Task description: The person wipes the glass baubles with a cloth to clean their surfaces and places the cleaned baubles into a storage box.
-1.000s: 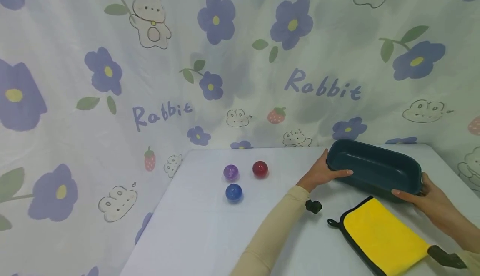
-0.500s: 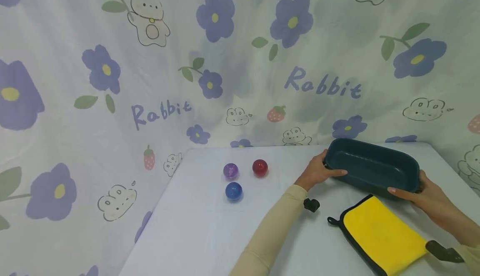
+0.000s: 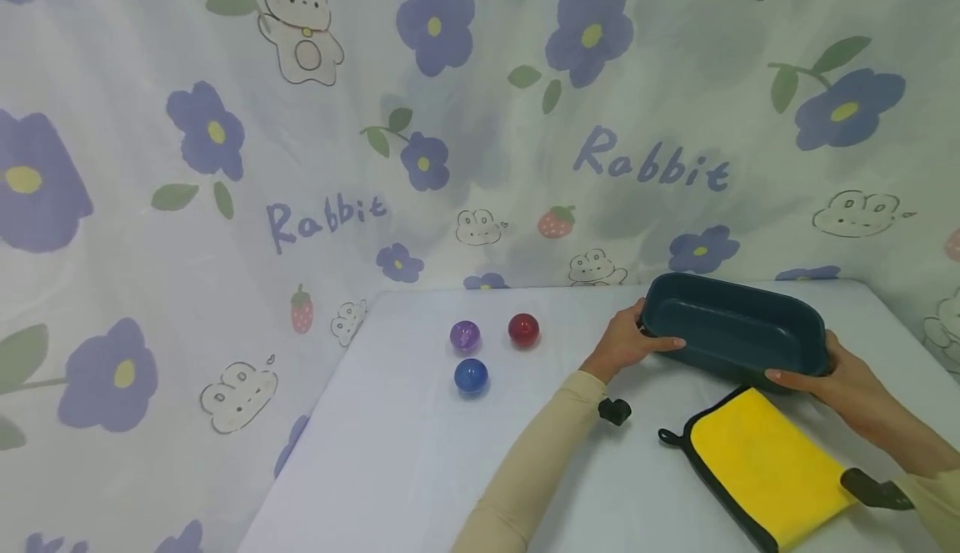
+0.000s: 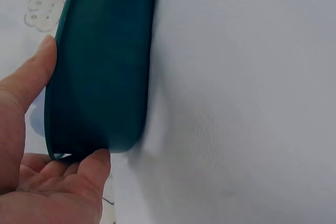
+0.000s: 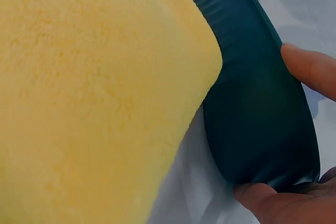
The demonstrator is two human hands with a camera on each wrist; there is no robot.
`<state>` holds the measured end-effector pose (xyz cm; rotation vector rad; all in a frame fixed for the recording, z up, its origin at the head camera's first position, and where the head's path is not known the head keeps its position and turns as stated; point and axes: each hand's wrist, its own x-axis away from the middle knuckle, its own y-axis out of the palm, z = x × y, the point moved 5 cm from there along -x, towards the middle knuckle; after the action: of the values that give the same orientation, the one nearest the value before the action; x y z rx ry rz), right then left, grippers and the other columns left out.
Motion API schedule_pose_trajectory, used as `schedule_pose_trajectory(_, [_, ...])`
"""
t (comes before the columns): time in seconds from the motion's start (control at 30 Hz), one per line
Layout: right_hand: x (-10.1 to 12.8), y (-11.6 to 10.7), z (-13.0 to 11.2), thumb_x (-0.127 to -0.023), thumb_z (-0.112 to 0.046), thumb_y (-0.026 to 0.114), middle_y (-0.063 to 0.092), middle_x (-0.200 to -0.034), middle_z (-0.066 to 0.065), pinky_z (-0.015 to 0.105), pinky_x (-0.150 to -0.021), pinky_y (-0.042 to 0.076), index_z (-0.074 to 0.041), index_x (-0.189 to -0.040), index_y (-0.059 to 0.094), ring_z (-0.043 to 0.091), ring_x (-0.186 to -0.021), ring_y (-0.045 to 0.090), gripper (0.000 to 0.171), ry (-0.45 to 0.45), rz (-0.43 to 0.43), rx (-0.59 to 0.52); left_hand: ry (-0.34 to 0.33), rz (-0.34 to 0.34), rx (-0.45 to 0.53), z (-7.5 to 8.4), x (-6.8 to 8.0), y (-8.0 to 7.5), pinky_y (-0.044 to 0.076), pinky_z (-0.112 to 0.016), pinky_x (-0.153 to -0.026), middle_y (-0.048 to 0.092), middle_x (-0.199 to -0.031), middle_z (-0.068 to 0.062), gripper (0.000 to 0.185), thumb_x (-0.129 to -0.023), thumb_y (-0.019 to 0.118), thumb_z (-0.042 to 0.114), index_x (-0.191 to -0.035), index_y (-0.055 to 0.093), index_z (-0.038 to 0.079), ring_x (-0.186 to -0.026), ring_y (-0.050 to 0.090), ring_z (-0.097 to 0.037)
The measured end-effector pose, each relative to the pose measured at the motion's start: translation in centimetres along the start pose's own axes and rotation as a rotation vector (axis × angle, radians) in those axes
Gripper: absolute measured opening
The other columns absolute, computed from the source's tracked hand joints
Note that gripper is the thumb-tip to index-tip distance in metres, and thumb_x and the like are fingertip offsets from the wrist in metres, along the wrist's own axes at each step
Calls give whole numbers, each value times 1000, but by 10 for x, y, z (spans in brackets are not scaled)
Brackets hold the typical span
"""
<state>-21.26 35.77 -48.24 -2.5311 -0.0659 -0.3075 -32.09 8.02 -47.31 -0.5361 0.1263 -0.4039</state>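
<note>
White table (image 3: 375, 453), teal dish (image 3: 735, 319) at its far right; can't tell if the base touches down. Black-edged yellow cloth (image 3: 768, 465) lies nearer the person. Left hand (image 3: 626, 340) grips the dish's left end, right hand (image 3: 847, 382) its right. Step looks like two-handed positioning; next move probably calls for both ends level, clear of the cloth. Red (image 3: 523, 330), purple (image 3: 465, 336), blue balls (image 3: 471, 376) sit left, well apart from the dish.

The place was a curtained-off corner, its wider room hidden: a rabbit-and-flower curtain (image 3: 495, 119) hung behind and left of the white bench (image 3: 375, 453).
</note>
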Motion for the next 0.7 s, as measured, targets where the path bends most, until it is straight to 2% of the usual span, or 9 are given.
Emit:
schedule_pose_trajectory(0.17, [-4,5,-4,-98,-49,66,-26,-159,40,83,-109,25,-1,-151,-35,69,-147,-5,124,-8,-28,-10,19,4,-29,-4,4,-7,45,-32,-119,48,-161,3,94,-84,86,41,-161,37,20,-146,48,-10])
schedule_pose_trajectory(0.4, [-8,13,-12,-98,-49,67,-27,-159,39,84,-110,23,0,-152,-34,68,-147,-8,124,-24,-33,-8,-17,39,-32,-9,14,-18,43,-34,-121,47,-162,1,97,-83,87,43,-161,36,17,-147,47,-12])
schedule_pose_trajectory(0.57, [-12,20,-18,-97,-49,68,-29,-158,38,84,-112,16,2,-152,-32,66,-147,-13,125,-24,-21,1,-1,65,-24,-15,19,-28,44,-34,-121,49,-161,0,97,-83,87,42,-161,36,16,-146,49,-12])
schedule_pose_trajectory(0.7, [-15,26,-25,-96,-49,69,-27,-158,38,83,-112,17,2,-152,-31,66,-148,-11,126,-31,-26,5,15,87,-12,-18,24,-35,43,-33,-121,51,-160,1,96,-83,87,41,-161,37,17,-146,48,-11])
